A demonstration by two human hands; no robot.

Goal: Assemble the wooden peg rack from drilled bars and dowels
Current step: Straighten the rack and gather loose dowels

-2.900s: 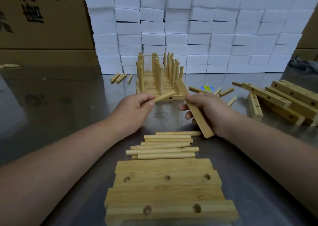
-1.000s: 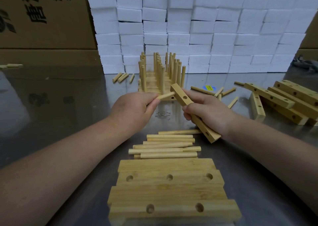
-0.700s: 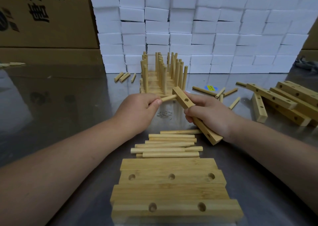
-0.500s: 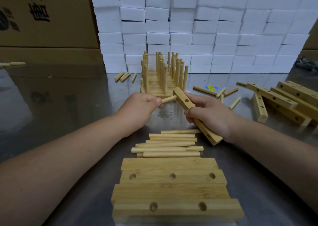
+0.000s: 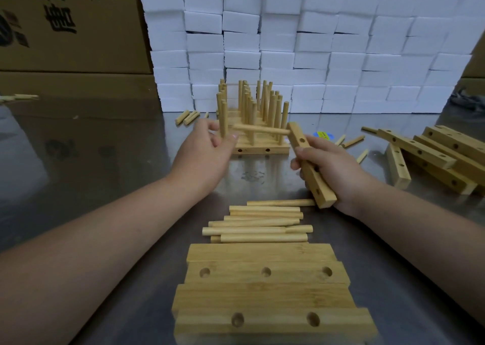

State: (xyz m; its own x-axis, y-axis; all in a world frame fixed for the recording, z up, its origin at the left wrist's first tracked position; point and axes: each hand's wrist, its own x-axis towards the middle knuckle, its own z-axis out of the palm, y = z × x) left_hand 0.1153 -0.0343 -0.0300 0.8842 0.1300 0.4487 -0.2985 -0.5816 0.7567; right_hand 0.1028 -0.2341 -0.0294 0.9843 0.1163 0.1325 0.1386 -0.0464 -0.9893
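My right hand (image 5: 333,166) grips a drilled wooden bar (image 5: 322,195), tilted with its far end up. A dowel (image 5: 262,129) sticks out sideways to the left from a hole near the bar's top end. My left hand (image 5: 204,153) hovers at the dowel's free end with its fingers spread and loose, the thumb just below the tip, not closed round it. Several loose dowels (image 5: 259,222) lie in a row on the steel table (image 5: 105,161) in front of me. Behind the hands stand the finished peg racks (image 5: 252,113), their dowels upright.
A stack of drilled bars (image 5: 262,287) lies nearest to me. More drilled bars (image 5: 433,155) are piled at the right, with short dowels (image 5: 353,141) scattered near them and others (image 5: 187,116) at the back. White boxes (image 5: 315,42) and cardboard cartons (image 5: 65,29) wall off the far side.
The dowel went from my left hand's grip into the bar's end hole. My left hand has opened and drawn back to the dowel's tip; my right hand has lifted the bar slightly.
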